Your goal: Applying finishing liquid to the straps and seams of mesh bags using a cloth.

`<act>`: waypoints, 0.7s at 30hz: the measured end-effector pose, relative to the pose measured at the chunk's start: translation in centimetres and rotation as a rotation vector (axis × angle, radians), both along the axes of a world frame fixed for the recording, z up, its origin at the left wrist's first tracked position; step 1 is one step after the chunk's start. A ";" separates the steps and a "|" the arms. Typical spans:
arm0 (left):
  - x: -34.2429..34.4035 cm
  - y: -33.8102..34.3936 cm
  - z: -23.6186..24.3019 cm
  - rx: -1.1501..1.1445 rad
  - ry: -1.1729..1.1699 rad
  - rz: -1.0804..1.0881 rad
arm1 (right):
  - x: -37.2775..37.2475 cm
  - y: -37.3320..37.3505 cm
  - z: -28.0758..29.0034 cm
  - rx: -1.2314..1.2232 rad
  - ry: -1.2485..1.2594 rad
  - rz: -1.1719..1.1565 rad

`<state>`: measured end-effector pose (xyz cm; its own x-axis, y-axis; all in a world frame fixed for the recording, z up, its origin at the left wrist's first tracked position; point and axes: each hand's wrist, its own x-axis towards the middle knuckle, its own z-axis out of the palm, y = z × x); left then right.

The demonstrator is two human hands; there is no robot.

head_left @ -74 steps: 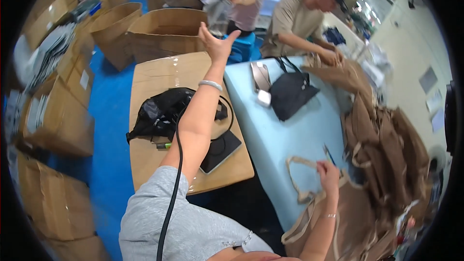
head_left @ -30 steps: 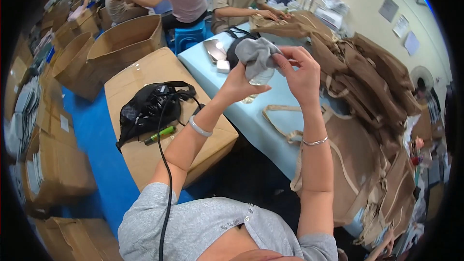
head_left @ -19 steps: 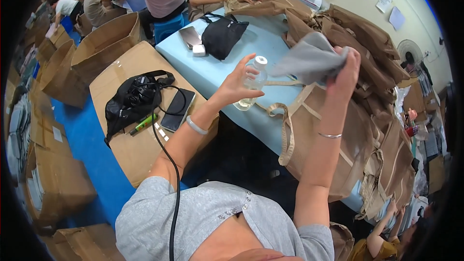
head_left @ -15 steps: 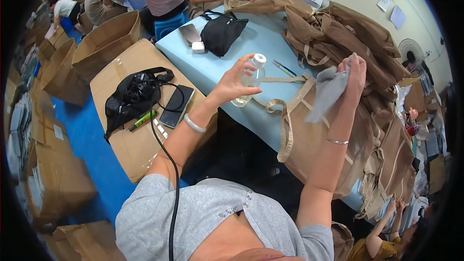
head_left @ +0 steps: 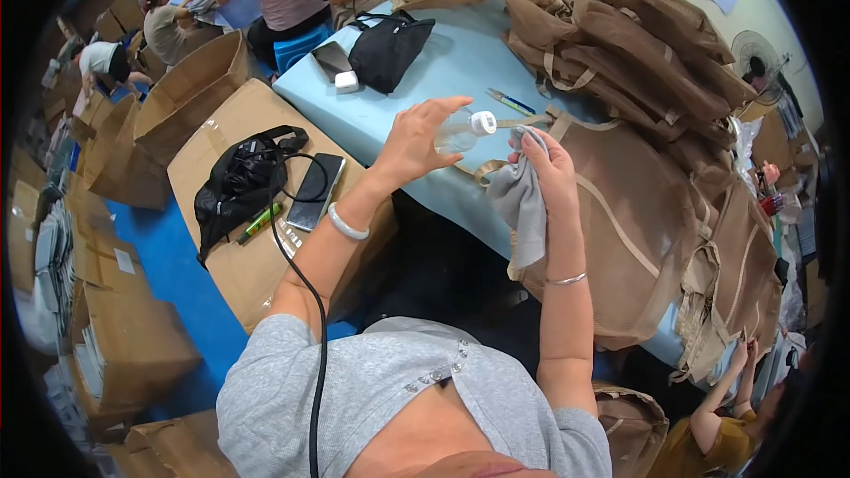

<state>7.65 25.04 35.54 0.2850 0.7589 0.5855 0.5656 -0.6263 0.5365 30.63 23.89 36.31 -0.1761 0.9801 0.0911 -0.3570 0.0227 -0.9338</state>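
Note:
My left hand (head_left: pixel 409 142) is closed round a small clear bottle (head_left: pixel 455 135) with a white cap, tilted so the cap points right. The bottle is over the light blue table (head_left: pixel 478 44). In my right hand (head_left: pixel 555 175) a grey cloth (head_left: pixel 519 204) is pinched, its end hanging down beside the bottle. Fingertips and cloth are close to the cap; whether they touch it I cannot tell. Below and right of the cloth spreads a brown fabric bag (head_left: pixel 620 221) with beige straps. Two pens (head_left: pixel 512 102) lie on the table beyond the bottle.
A large pile of brown bags (head_left: pixel 620 35) covers the table's right side. A black pouch (head_left: pixel 392 51) lies farther left. On a cardboard box (head_left: pixel 199 159) rest a black bag (head_left: pixel 235 179), a phone (head_left: pixel 317 190) and a green marker (head_left: pixel 258 223). Co-workers sit beyond and at lower right.
My right hand has brought the grey cloth left and down, close to the bottle. The bottle has gone from nearly upright to tilted, cap toward the right.

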 end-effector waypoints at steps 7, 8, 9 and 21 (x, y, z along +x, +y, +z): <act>0.1 0.0 -0.1 0.173 0.252 0.167 | -1.7 0.1 -1.3 0.012 0.034 -0.022; 0.0 0.2 -0.2 0.205 0.277 0.177 | -1.9 0.1 -1.3 0.007 0.039 -0.023; 0.0 0.3 -0.2 0.201 0.282 0.175 | -2.1 0.1 -1.2 0.012 0.025 -0.034; 0.0 1.3 0.0 0.285 0.469 0.221 | -2.2 1.5 -2.6 -0.061 0.026 -0.032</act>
<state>7.65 26.30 35.49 0.4159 0.6607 0.6249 0.8352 -0.5494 0.0251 28.41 25.41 33.68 -0.1426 0.9891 0.0353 -0.3809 -0.0219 -0.9244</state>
